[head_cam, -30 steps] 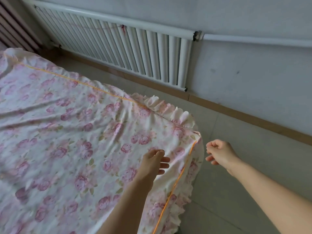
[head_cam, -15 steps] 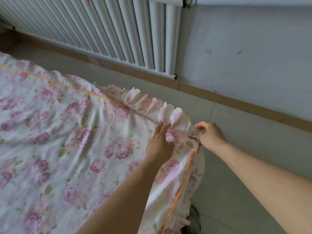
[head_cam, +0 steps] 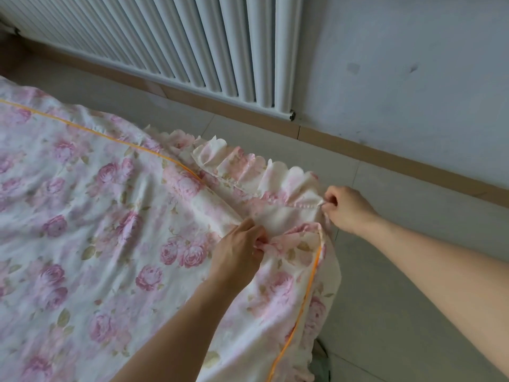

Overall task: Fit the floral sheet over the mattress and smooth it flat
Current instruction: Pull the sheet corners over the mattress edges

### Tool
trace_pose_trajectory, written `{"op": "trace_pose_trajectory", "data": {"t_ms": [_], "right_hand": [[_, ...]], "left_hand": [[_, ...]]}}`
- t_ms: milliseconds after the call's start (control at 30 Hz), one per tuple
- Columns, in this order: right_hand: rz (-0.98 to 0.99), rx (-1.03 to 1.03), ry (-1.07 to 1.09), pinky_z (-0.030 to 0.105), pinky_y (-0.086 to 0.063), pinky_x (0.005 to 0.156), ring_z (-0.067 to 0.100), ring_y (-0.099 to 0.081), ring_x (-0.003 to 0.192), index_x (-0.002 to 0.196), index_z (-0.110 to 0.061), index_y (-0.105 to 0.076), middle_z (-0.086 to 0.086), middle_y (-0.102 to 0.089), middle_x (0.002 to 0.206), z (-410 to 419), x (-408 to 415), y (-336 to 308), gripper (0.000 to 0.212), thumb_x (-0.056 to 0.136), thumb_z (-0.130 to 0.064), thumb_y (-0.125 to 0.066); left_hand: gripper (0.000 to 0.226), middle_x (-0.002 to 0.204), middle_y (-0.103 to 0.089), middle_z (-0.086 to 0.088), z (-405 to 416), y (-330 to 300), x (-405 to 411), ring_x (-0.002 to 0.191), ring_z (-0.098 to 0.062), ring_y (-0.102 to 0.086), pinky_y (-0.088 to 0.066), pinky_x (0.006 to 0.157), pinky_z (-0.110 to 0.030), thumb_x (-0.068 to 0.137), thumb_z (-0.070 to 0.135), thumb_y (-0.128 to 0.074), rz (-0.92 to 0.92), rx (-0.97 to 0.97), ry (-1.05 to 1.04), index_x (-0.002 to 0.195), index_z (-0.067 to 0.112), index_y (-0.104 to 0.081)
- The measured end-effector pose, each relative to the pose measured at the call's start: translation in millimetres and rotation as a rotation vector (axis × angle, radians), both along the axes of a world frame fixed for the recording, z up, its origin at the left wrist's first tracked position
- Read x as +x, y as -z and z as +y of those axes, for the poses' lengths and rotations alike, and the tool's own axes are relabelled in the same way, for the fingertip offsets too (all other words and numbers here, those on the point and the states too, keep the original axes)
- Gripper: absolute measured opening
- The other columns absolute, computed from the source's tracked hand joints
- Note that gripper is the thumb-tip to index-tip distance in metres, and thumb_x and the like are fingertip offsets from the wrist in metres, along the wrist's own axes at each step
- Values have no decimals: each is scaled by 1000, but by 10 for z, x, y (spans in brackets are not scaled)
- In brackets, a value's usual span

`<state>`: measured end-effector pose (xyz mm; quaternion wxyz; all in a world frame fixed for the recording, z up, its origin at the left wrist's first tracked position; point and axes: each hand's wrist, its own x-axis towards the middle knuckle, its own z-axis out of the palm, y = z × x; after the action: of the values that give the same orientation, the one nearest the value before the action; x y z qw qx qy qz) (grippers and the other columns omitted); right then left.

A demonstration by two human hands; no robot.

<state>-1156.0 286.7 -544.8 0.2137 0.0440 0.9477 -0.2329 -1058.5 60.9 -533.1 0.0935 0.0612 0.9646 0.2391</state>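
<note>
Both hands, left hand (head_cam: 240,250) and right hand (head_cam: 347,209), pinch the floral sheet (head_cam: 115,216) corner

Pink-rose sheet (head_cam: 115,216), orange piping (head_cam: 305,299)

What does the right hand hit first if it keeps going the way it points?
The right hand points left along the corner, so it would likely meet the ruffled edge of the floral sheet that it already pinches; depth is unclear.

sheet (head_cam: 110,216) on bed, radiator (head_cam: 179,42) behind
</note>
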Motion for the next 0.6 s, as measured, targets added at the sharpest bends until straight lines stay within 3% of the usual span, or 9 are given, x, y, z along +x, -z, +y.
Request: {"op": "trace_pose_trajectory", "data": {"t_ms": [100,167,267,367,433,500,567,600], "right_hand": [[99,-45,240,37,-53,73,31,-65,78,85,-14,-50,10,-66,86,-11,-110,-1,7,92,-18,-48],[129,-105,333,35,-48,75,32,-61,87,91,-9,-50,11,-61,96,-57,-204,23,8,93,-16,-47],[161,-189,440,28,-34,71,25,-48,88,97,-7,-49,9,-51,97,-109,-293,36,7,94,-12,-45],[201,-232,446,28,-32,69,25,-47,85,92,-9,-44,8,-50,93,-53,-296,118,0,92,-9,-44],[134,-213,373,29,-35,70,28,-52,91,96,-9,-46,8,-52,95,10,-271,201,10,88,-11,-52],[-13,-191,289,28,-39,77,29,-54,104,115,-9,-46,10,-54,110,49,-259,283,39,82,-17,-65],[-95,-124,189,27,-39,79,31,-54,111,125,-9,-46,11,-55,120,36,-264,380,59,76,-26,-72],[-91,-64,129,27,-39,76,32,-56,108,120,-10,-52,11,-58,118,21,-277,431,54,74,-30,-70]], "left_hand": [[21,85,-43,18,-28,-26,-38,68,-12,-46,-32,42,-22,75,7,-60,53,14,14,84,25,-57],[26,83,-39,17,-40,-21,-63,63,-14,-43,-28,40,-21,71,2,-60,86,20,7,82,24,-55],[30,85,-44,13,-67,7,-106,64,-16,-44,-36,42,-28,67,-6,-54,89,50,-6,82,19,-53],[28,85,-51,8,-73,-5,-131,75,-17,-47,-44,55,-33,69,-6,-45,24,98,-25,77,21,-44],[17,82,-57,7,-62,-35,-150,78,-18,-50,-44,60,-32,79,4,-43,-62,66,-57,76,20,-48],[12,79,-63,3,-29,-86,-230,76,-25,-57,-44,60,-33,92,26,-43,-116,25,-140,85,24,-52],[24,87,-65,-1,14,-111,-367,81,-30,-61,-43,63,-33,93,47,-45,-188,-109,-208,108,28,-49],[36,89,-63,-2,38,-112,-439,82,-31,-61,-41,62,-32,91,51,-50,-219,-242,-186,118,28,-43]]}}
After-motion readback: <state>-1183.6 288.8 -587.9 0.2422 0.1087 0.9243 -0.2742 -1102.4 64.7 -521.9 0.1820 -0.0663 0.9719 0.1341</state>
